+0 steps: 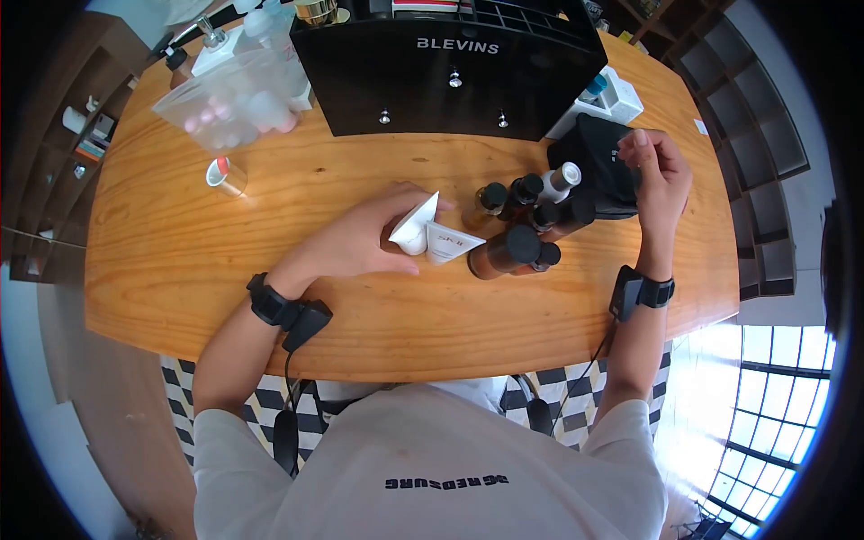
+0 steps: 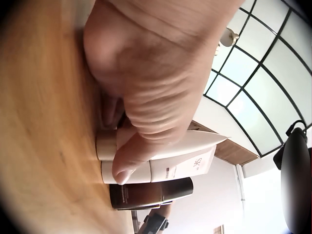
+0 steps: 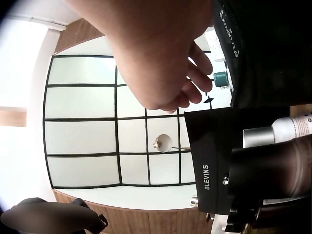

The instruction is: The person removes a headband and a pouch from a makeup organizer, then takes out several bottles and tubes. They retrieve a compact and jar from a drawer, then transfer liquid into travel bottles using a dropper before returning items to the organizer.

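Two white tubes stand upright on their caps, side by side, the left one (image 1: 411, 231) and the lettered one (image 1: 450, 242). My left hand (image 1: 367, 236) curls round them low near the table, its thumb in front and fingers behind. In the left wrist view the left hand (image 2: 151, 73) has its thumb across the caps, beside the lettered tube (image 2: 183, 165). My right hand (image 1: 661, 175) is raised at the edge of a black bag (image 1: 594, 162), fingers loosely bent and holding nothing. The right wrist view shows the same hand (image 3: 161, 63) beside the bag (image 3: 268, 53).
Several dark-capped bottles, one large (image 1: 506, 252), stand grouped just right of the tubes. A black drawer box (image 1: 441, 90) spans the back. At the left are a clear pouch (image 1: 234, 103) and a small white cup (image 1: 227, 177); a white box (image 1: 621, 99) is back right.
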Available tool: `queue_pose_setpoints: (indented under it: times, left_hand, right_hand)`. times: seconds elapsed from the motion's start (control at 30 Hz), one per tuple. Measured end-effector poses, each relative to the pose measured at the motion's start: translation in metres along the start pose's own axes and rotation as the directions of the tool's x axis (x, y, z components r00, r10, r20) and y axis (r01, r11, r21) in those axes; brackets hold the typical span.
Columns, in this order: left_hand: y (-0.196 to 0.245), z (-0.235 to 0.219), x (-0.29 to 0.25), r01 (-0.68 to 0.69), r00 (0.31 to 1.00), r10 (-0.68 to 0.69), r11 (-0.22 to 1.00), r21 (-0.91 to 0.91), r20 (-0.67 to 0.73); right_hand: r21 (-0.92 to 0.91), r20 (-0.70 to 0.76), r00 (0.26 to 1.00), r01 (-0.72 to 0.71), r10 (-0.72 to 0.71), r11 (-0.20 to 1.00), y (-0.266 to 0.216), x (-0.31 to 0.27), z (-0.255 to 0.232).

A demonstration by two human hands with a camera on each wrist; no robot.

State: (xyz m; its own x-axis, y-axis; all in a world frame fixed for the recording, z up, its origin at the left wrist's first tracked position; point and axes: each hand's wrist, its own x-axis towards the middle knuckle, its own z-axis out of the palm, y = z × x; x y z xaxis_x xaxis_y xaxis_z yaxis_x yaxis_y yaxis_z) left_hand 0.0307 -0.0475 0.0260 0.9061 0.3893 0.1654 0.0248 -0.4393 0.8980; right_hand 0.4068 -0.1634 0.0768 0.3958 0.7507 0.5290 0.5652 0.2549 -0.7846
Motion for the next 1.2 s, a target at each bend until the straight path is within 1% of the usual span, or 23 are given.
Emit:
queue_pose_setpoints:
  times: [0.03,0.1,0.13,0.2,0.23,0.3,0.4,0.43,0.47,0.53,0.57,0.63,0.77,0.83,0.87,0.93,1.07,1.13,1.17,1.2]
  left_hand:
    - [-0.001,-0.004,-0.001,-0.002,1.000,0.002,1.000,0.004,-0.001]
    - [-0.003,-0.008,0.000,0.030,0.999,-0.037,0.971,0.239,0.025]
    - [-0.001,-0.008,0.001,0.025,0.999,-0.033,0.970,0.242,0.028]
    - [0.003,-0.004,0.005,0.191,0.975,-0.193,0.981,0.029,0.107]
    - [0.002,-0.001,0.006,0.189,0.976,-0.191,0.982,0.031,0.106]
    - [-0.005,0.008,0.007,0.112,0.983,-0.127,0.987,0.116,0.132]
    - [0.002,0.017,0.008,0.141,0.981,-0.154,0.983,0.114,0.116]
    - [0.005,0.018,0.009,0.154,0.978,-0.174,0.975,0.163,0.118]
    - [0.006,0.019,0.010,0.153,0.978,-0.173,0.974,0.165,0.115]
    - [0.009,0.021,0.009,0.110,0.993,-0.113,0.992,0.060,0.040]
    - [0.008,0.021,0.008,0.109,0.993,-0.112,0.992,0.063,0.035]
    - [0.006,0.022,0.006,0.194,0.981,-0.194,0.965,-0.177,0.020]
    - [0.005,0.018,0.003,0.232,0.972,-0.234,0.956,-0.180,0.006]
    - [0.004,0.018,0.003,0.189,0.981,-0.190,0.982,0.024,0.028]
    - [0.004,0.019,0.003,0.188,0.982,-0.188,0.982,0.026,0.027]
    - [0.003,0.022,0.004,0.211,0.977,-0.210,0.977,-0.040,0.026]
    - [0.000,0.021,0.004,0.213,0.977,-0.212,0.975,-0.058,0.034]
    - [-0.005,0.018,0.001,0.129,0.991,-0.129,0.991,-0.021,0.018]
    - [-0.009,0.015,-0.001,0.135,0.991,-0.135,0.991,-0.018,0.009]
    - [-0.013,0.013,-0.002,0.119,0.992,-0.122,0.982,-0.148,-0.012]
  right_hand:
    - [-0.009,-0.024,1.000,0.003,-0.003,1.000,0.001,0.001,0.000]
    - [0.010,-0.041,0.999,0.006,-0.005,1.000,0.004,0.002,0.000]
    - [0.026,-0.053,0.999,0.004,-0.003,1.000,0.005,0.002,-0.001]
    - [0.023,-0.058,0.998,-0.002,0.003,1.000,0.008,0.002,0.000]
    - [0.021,-0.059,0.998,-0.011,0.012,1.000,0.009,0.003,0.000]
    - [0.019,-0.048,0.999,-0.020,0.021,1.000,0.011,0.002,0.002]
    - [0.021,-0.034,0.999,-0.029,0.030,0.999,0.011,0.001,0.004]
    - [0.027,-0.029,0.999,-0.030,0.031,0.999,0.010,0.001,0.005]
    - [0.029,-0.029,0.999,-0.027,0.027,0.999,0.010,0.000,0.006]
    - [0.031,-0.027,0.998,-0.050,0.051,0.998,0.010,0.000,0.008]
    - [0.033,-0.026,0.999,-0.045,0.046,0.998,0.011,0.000,0.008]
    - [0.025,-0.037,0.997,-0.059,0.060,0.998,0.011,0.000,0.007]
    - [0.020,-0.065,0.996,-0.063,0.064,0.998,0.008,0.001,0.003]
    - [0.013,-0.061,0.997,-0.049,0.049,0.999,0.011,0.001,0.001]
    - [0.014,-0.062,0.997,-0.046,0.047,0.999,0.012,0.001,0.002]
    - [-0.011,-0.035,0.998,-0.046,0.046,0.999,0.012,0.001,0.004]
    - [-0.008,-0.036,0.998,-0.055,0.055,0.998,0.014,-0.001,0.007]
    - [-0.038,-0.062,0.996,-0.059,0.057,0.998,0.012,-0.001,0.005]
    - [-0.029,-0.076,0.995,-0.067,0.065,0.997,0.015,-0.002,0.005]
    - [-0.023,-0.070,0.996,-0.064,0.062,0.998,0.015,-0.001,0.006]
